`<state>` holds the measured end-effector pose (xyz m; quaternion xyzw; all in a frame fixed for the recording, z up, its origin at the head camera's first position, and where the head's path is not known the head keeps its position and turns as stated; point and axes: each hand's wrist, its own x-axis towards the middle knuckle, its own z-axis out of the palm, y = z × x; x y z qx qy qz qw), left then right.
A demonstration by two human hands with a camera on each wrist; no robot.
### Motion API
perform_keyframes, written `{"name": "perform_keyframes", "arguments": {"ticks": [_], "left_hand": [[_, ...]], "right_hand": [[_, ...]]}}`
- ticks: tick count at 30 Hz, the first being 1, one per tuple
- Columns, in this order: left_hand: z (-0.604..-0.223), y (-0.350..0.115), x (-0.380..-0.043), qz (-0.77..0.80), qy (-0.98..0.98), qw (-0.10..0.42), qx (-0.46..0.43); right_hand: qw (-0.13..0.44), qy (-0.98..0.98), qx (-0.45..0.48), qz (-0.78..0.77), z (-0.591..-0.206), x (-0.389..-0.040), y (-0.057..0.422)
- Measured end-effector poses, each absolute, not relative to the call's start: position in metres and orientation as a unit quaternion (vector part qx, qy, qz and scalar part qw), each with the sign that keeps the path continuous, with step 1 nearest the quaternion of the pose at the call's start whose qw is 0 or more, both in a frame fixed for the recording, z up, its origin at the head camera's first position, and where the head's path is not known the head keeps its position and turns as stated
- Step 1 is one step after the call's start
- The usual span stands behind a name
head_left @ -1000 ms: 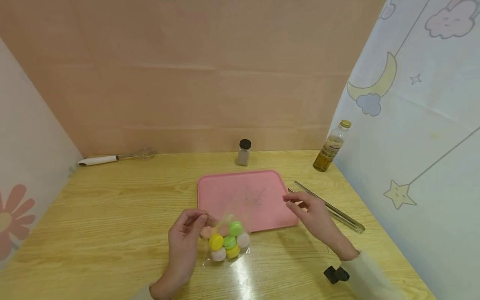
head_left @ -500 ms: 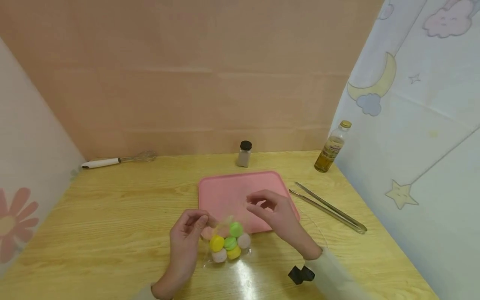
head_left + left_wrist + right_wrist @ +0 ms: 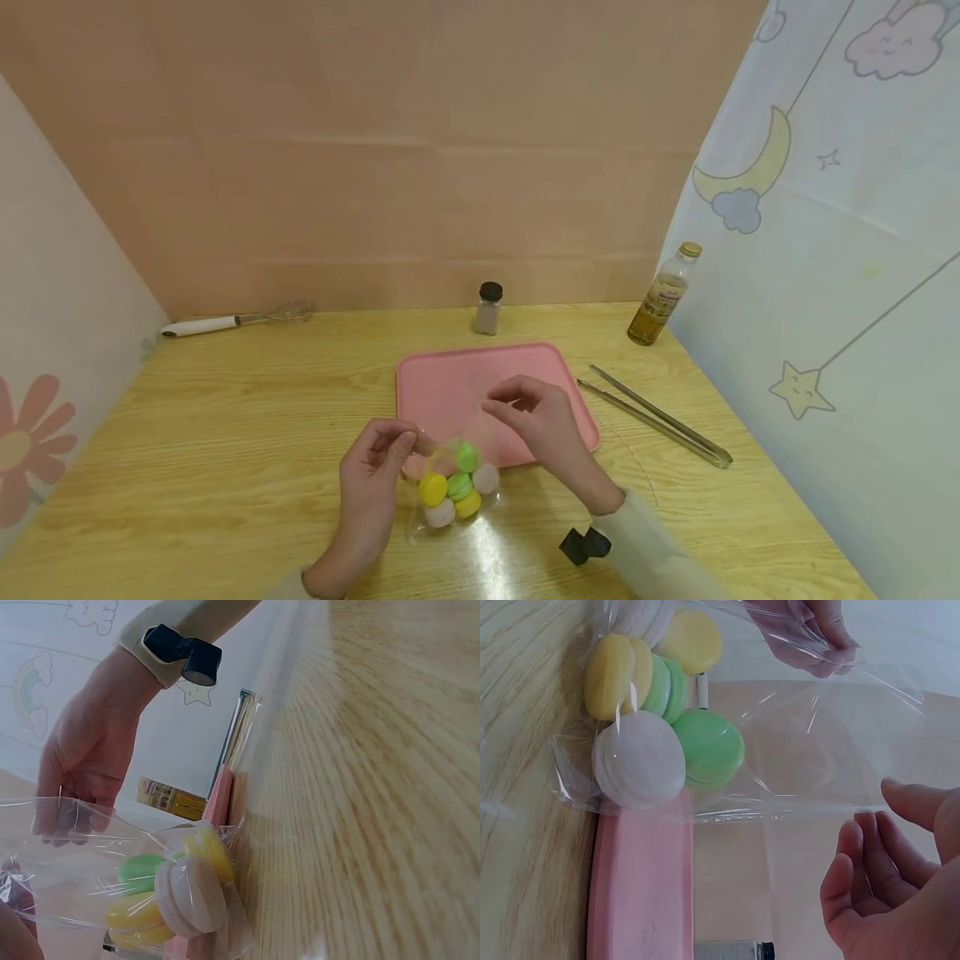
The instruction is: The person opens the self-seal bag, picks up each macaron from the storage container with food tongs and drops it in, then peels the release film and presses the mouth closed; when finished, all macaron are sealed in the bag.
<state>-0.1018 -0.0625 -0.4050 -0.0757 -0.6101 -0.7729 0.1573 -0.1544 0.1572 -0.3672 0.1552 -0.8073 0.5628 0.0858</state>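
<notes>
A clear plastic bag [image 3: 802,750] of macarons in yellow, green, white and pink stands upright at the tray's front edge. My left hand [image 3: 371,479] pinches the bag's upper left edge between thumb and fingers. Over the pink tray [image 3: 450,375], my right hand [image 3: 538,421] is at the bag's upper right edge. In the right wrist view its thumb and fingertips are a little apart, right at the film. Low in the bag sit a green macaron [image 3: 712,748] and a white macaron [image 3: 639,759]; the left wrist view shows a yellow macaron [image 3: 139,919] too.
Metal tongs [image 3: 660,417] lie right of the tray, with a thin string [image 3: 633,454] beside them. Behind the tray stands a small black-capped jar [image 3: 487,310]. An oil bottle [image 3: 660,300] is at the back right, a whisk [image 3: 232,321] at the back left.
My right hand has moved left from the tray's right edge to the top of the bag, uncovering the tongs. The left hand keeps its hold on the bag.
</notes>
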Motion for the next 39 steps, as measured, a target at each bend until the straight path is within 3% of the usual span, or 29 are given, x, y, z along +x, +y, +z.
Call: {"name": "perform_keyframes", "arguments": {"ticks": [13, 24, 34, 39], "left_hand": [[-0.407, -0.065, -0.101, -0.772, -0.611, 0.156, -0.078], [-0.410, -0.072, -0.103, -0.790, -0.582, 0.182, -0.058], [-0.409, -0.074, -0.104, -0.778, -0.593, 0.199, -0.056], [-0.407, -0.078, -0.101, -0.749, -0.619, 0.216, -0.093]], "right_hand": [[0.087, -0.802, 0.150, 0.572, -0.368, -0.156, 0.150], [0.093, -0.793, 0.121, 0.591, -0.367, -0.145, 0.170], [0.098, -0.776, 0.171, 0.599, -0.367, -0.133, 0.182], [0.129, -0.762, 0.215, 0.597, -0.364, -0.123, 0.188]]}}
